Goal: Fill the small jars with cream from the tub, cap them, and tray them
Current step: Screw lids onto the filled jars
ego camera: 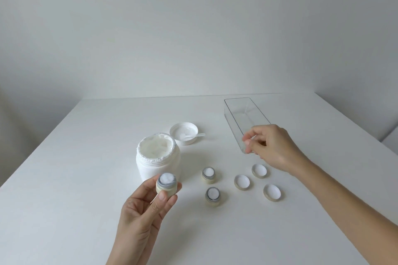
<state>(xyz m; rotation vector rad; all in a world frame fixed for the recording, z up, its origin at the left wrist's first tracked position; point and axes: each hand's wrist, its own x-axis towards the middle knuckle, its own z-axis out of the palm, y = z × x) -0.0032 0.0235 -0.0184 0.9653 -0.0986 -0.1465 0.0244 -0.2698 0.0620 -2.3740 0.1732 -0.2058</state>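
Observation:
My left hand (140, 217) holds a small cream-coloured jar (166, 183), uncapped and filled with white cream, just in front of the open white tub (158, 161). Two more filled, uncapped jars (208, 175) (213, 194) stand on the table to its right. Three loose caps (241, 182) (259, 170) (272, 192) lie upside down further right. My right hand (273, 148) hovers over the near end of the clear tray (237, 109), fingers loosely curled with nothing visible in them. The tray holds nothing.
The tub's lid (184, 133) lies upturned behind the tub with a small white spatula (193, 135) resting in it. The white table (86, 157) meets a grey wall at the back, and its right edge runs near the tray.

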